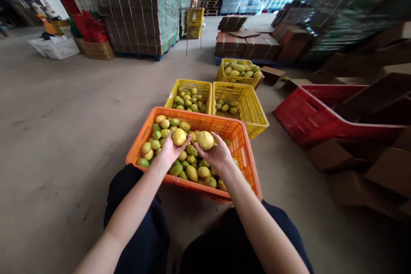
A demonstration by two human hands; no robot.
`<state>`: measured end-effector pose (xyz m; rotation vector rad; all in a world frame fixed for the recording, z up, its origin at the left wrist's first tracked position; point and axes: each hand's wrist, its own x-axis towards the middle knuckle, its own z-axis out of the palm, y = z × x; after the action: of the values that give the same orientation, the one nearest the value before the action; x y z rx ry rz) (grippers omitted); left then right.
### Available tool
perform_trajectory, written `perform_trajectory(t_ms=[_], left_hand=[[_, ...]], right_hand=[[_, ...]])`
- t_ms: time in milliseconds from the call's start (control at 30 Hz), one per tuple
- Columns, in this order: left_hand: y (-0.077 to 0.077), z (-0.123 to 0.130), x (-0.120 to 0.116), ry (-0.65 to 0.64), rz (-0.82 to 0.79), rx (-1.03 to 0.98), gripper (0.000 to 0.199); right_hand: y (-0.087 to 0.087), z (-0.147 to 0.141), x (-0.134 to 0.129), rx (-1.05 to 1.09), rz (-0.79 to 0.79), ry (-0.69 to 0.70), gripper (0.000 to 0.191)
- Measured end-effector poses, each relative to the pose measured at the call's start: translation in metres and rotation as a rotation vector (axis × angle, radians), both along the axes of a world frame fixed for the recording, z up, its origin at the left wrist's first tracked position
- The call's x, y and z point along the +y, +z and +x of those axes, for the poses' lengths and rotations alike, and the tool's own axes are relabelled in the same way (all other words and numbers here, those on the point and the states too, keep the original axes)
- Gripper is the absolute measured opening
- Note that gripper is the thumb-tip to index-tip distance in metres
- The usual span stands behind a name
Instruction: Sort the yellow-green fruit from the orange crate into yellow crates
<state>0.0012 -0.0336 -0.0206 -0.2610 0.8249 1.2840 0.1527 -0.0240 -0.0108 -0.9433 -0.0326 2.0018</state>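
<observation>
My left hand is closed round a yellow lemon-like fruit. In my right hand is another yellow lemon-like fruit, paler and a little larger. Both hands are held side by side above a big orange crate that stands between my legs. Many green and yellow fruits of the same sort lie in this crate. My right forearm hides part of its right side.
Behind the orange crate stand two yellow crates, the left one fuller than the right one. A third yellow crate of fruit is farther back. On the right are a red crate and cardboard boxes. Wrapped pallet stacks stand beyond.
</observation>
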Motion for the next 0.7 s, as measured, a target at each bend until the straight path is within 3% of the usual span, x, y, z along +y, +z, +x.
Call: perform_trajectory(t_ms=[167, 267, 367, 500, 600, 700], left_hand=[[0.008, -0.001, -0.003, -0.068, -0.016, -0.026, 0.038], [0.008, 0.001, -0.003, -0.063, 0.069, 0.079, 0.030], [0.004, 0.005, -0.003, -0.056, 0.232, 0.256, 0.015], [-0.002, 0.006, -0.006, 0.045, 0.426, 0.524, 0.042], [-0.002, 0.006, -0.009, 0.160, 0.537, 0.699, 0.058], [-0.001, 0.008, -0.014, 0.178, 0.650, 0.788, 0.056]], right_hand=[[-0.005, 0.003, 0.003, -0.007, -0.097, 0.081, 0.025], [-0.009, 0.003, 0.004, -0.051, -0.052, 0.067, 0.015], [-0.013, 0.002, 0.004, -0.166, 0.099, -0.013, 0.016], [-0.017, -0.001, 0.000, -0.415, 0.428, -0.181, 0.054], [-0.018, -0.003, -0.003, -0.576, 0.689, -0.292, 0.059], [-0.017, -0.003, -0.005, -0.635, 0.865, -0.311, 0.058]])
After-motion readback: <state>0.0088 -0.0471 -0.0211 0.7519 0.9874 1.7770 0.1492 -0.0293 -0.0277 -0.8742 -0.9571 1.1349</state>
